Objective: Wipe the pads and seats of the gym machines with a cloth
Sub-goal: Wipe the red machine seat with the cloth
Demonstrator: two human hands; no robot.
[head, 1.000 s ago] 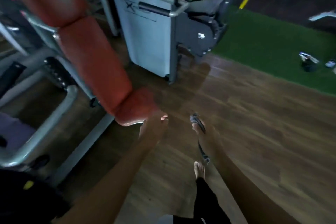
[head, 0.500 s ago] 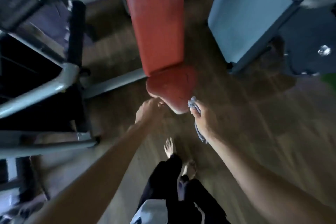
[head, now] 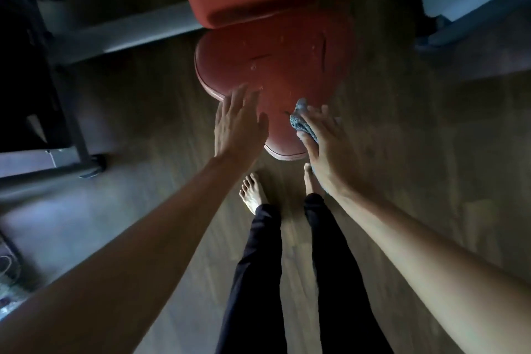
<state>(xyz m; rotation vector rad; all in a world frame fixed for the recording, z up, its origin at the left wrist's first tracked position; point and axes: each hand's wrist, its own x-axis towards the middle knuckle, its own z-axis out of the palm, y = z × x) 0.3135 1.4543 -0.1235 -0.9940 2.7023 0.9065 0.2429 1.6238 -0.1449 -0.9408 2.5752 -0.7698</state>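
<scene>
No readable text, labels, brands or numbers. Red seat [head: 275, 66] just ahead of left hand [head: 238, 126]: scuffs only. Same for cloth [head: 300, 123] pinched in right hand [head: 327, 146]: nothing legible.

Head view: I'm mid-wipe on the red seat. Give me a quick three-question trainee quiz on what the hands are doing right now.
1. True or false: the grey cloth is in the left hand.
2. Where on the red seat does the right hand hold the cloth? A) its near right edge B) its far left edge C) its middle
3. Fill in: the left hand's fingers are ____ (straight or curled).

Key: 1 false, the right hand holds it; 2 A; 3 straight.
</scene>
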